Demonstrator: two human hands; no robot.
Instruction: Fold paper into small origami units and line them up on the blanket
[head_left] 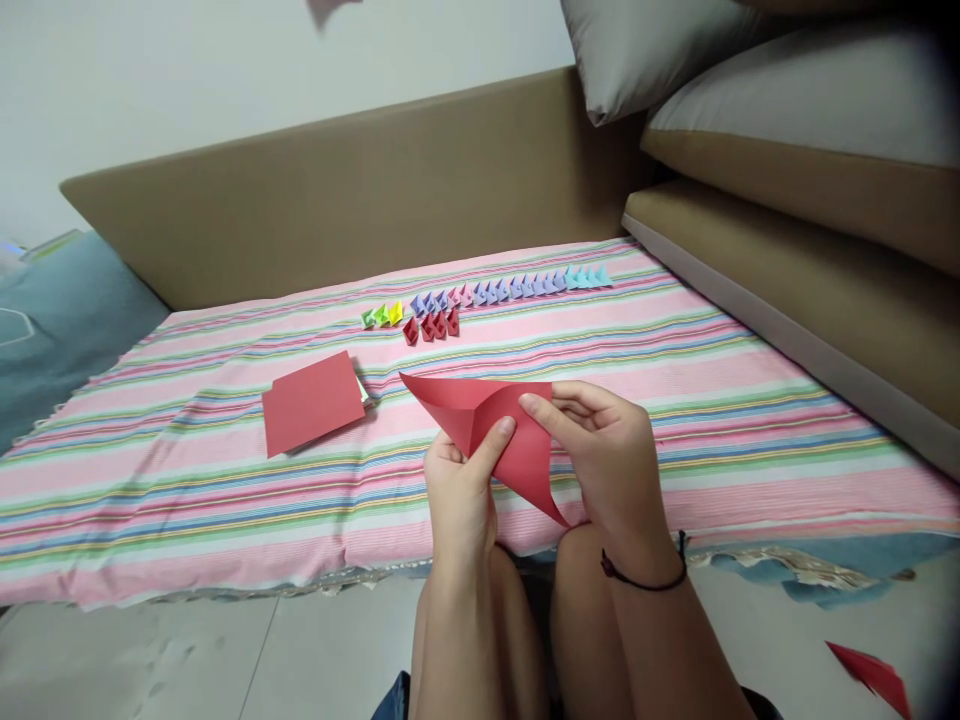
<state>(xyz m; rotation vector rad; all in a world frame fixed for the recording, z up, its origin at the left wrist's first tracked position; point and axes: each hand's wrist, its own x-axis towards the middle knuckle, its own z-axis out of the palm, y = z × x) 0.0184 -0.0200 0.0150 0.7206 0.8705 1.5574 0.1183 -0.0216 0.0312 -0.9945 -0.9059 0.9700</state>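
A sheet of red origami paper (525, 455), creased and partly folded, is held up above my knees. My left hand (469, 480) grips it from below, the thumb pressed on the front near the central crease. At the right edge, my right hand (604, 440) pinches the same paper between thumb and fingers; a dark cord bracelet circles that wrist. The paper's left corner sticks out to a point, and its lower corner curls down toward my knee. Fingers behind the sheet are hidden.
A stack of red paper (311, 405) lies left on the striped cloth (202, 480). Beyond are a row of small folded paper pieces (517, 288) in several colours and several dark red ones (431, 327). Cushions (810, 200) rise at right. A red folded paper (870, 675) appears at lower right.
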